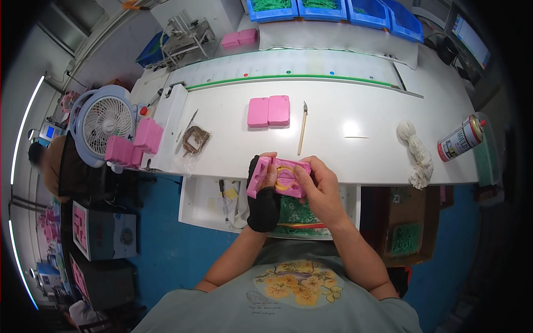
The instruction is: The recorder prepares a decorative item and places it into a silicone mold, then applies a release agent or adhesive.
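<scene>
Pink, blocky and hollowed, the mould point(286, 176) in our head view is held between left hand point(265, 205) and right hand point(326, 195) above the open drawer point(194, 208), its yellow ring point(278, 186) apparently seated inside. Green pieces point(297, 212) fill drawer and blue bins point(322, 14).

- The underside of the pink mould point(285, 176) is hidden, and parts of its sides are covered by the left hand point(265, 191) and right hand point(323, 191).
- The yellow ring point(281, 188) inside it is partly covered by the thumbs.
- The blue bins point(272, 14) are cut off by the top edge.
- The grey-green T-shirt point(222, 311) is cut off by the lower edge; its lettering cannot be read.
- The head of a person point(54, 161) at far left is blurred.
- Characters on the monitor point(469, 41) are too small to be made out.
</scene>
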`<state>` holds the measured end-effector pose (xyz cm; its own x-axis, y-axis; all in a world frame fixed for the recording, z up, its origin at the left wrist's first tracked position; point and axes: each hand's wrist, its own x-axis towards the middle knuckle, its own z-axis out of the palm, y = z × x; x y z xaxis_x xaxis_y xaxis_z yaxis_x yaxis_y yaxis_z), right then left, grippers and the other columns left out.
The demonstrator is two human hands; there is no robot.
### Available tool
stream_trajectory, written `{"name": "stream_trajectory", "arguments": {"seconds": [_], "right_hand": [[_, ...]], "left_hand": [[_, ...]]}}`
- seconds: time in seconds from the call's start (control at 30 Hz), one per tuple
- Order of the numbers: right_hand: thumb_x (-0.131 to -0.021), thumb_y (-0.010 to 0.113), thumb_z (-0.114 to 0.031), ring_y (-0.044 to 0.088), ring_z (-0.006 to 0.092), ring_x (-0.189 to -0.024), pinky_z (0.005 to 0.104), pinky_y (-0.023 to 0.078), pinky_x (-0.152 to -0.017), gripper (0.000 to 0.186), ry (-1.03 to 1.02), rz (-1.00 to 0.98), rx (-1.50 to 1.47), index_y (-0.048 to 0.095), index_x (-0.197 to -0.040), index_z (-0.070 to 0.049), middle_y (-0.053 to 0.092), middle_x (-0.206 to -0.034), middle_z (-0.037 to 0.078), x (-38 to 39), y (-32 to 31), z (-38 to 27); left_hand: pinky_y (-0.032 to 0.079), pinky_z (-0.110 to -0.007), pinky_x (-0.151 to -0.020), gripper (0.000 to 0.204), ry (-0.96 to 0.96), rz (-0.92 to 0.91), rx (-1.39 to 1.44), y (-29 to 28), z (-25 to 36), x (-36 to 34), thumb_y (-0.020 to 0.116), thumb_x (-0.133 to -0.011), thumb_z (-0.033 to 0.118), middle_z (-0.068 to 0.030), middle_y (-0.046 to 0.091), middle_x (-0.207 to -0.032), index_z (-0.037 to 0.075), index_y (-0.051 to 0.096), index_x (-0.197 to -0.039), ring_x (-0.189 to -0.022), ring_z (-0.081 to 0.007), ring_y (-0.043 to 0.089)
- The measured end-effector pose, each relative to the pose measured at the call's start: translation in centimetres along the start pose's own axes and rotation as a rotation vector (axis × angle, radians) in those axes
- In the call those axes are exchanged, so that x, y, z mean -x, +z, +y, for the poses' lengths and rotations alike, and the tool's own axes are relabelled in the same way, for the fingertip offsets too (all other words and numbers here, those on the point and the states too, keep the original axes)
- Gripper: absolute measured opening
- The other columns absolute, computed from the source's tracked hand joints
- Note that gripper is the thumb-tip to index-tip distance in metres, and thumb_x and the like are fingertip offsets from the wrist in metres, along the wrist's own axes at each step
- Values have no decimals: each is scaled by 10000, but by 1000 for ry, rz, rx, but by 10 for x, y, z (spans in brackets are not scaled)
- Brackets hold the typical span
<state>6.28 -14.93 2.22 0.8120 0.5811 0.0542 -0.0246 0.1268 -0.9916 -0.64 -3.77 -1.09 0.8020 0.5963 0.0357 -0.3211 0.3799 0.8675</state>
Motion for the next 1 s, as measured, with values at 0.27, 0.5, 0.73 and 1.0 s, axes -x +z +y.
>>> {"name": "stream_trajectory", "arguments": {"seconds": [0.27, 0.5, 0.73, 1.0], "right_hand": [[-951, 618, -142, 619, 101, -799, 238, 524, -640, 297, 46, -23, -154, 496, -1163, 26, 624, -929, 74, 6, 9, 0], [-904, 612, -8, 627, 134, -973, 260, 566, -765, 403, 19, -21, -179, 424, -1256, 55, 603, -1105, 124, 10, 12, 5], [-904, 623, -29, 628, 97, -804, 237, 555, -670, 332, 122, -82, -310, 479, -1194, 45, 617, -1019, 93, 5, -2, 13], [-897, 608, -60, 584, 85, -731, 242, 501, -654, 253, 12, 12, -39, 514, -1112, 35, 623, -893, 61, 11, 8, 8]], "left_hand": [[417, -266, -909, 277, 40, 102, -237, 2, 1, -3, 455, -1028, 210, -44, 511, -1092, 26, 492, -1232, -1002, -111, 509], [460, -243, -807, 327, 276, 54, -530, 11, 9, 0, 451, -1042, 261, -54, 547, -1067, 24, 464, -1267, -945, -95, 545], [493, -246, -777, 394, 63, -20, -284, 5, 10, 0, 558, -914, 113, -43, 517, -1074, 62, 434, -1285, -907, -108, 557], [514, -248, -719, 373, -41, -31, -163, 12, 14, 3, 621, -918, 88, -32, 535, -1064, 71, 438, -1242, -877, -95, 567]]}}
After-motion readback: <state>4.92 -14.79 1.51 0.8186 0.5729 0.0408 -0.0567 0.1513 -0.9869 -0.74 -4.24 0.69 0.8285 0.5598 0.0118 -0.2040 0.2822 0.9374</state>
